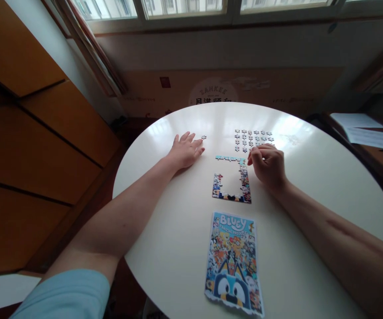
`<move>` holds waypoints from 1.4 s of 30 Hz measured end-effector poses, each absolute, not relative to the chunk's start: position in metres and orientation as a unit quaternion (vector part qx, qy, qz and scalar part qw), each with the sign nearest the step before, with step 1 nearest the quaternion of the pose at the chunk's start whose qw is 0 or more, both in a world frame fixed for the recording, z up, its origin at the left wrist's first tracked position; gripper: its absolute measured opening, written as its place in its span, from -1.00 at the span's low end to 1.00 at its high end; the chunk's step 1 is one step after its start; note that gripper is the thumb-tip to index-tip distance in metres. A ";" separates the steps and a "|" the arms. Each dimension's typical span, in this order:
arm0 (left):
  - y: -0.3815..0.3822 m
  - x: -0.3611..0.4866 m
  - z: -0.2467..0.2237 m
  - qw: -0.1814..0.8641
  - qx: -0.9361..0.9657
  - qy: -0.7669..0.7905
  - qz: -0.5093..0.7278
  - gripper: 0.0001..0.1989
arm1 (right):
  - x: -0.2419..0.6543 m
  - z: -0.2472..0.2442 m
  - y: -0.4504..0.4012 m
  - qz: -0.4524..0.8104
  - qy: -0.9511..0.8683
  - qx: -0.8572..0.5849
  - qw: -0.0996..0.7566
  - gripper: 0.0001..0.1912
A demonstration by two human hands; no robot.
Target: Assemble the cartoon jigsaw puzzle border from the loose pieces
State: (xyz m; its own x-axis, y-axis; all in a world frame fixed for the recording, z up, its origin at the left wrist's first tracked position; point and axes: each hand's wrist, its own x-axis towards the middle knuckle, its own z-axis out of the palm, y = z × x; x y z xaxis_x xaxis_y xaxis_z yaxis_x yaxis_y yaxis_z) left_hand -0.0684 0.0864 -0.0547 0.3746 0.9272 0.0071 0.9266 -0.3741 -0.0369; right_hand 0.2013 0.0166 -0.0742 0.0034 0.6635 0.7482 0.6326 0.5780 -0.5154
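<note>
My left hand (pixel 185 151) lies on the white table with its fingers spread. Just beyond its fingertips is a single loose puzzle piece (pixel 203 137). Between my hands sits a partly joined jigsaw puzzle (pixel 245 187), a border with an open middle and a gap in its left side. Beside its upper right corner my right hand (pixel 268 165) is closed, fingers curled in; whatever they may hold is hidden. Rows of loose puzzle pieces (pixel 250 138) lie face down or greyish just past my right hand, which covers part of them.
Nearer to me lies a printed Bluey picture sheet (pixel 234 261) with a ragged bottom edge. The round white table (pixel 171 248) has its curved edge on both sides. Papers (pixel 370 133) rest on a desk at the right; wooden cabinets (pixel 21 177) stand at the left.
</note>
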 end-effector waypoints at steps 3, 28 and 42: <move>0.085 -0.068 -0.055 0.047 -0.831 -0.555 -0.006 -0.42 | 0.201 -0.074 0.017 0.013 -0.699 -0.466 0.542 -0.51; 0.171 -0.064 -0.035 0.005 -0.833 -0.553 0.027 -0.67 | 0.199 -0.077 0.021 0.011 -0.700 -0.482 0.526 -0.49; 0.168 -0.049 -0.021 0.010 -0.826 -0.562 0.037 -0.83 | 0.197 -0.076 0.021 0.013 -0.703 -0.481 0.524 -0.49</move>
State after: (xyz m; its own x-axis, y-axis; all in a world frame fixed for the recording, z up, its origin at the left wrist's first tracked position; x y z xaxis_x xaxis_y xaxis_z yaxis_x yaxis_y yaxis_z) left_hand -0.0489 0.1676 -0.0214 0.3658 0.9294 -0.0493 0.9279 -0.3682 -0.0580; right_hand 0.1972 0.0214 -0.0759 0.0126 0.6903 0.7235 0.6626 0.5361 -0.5230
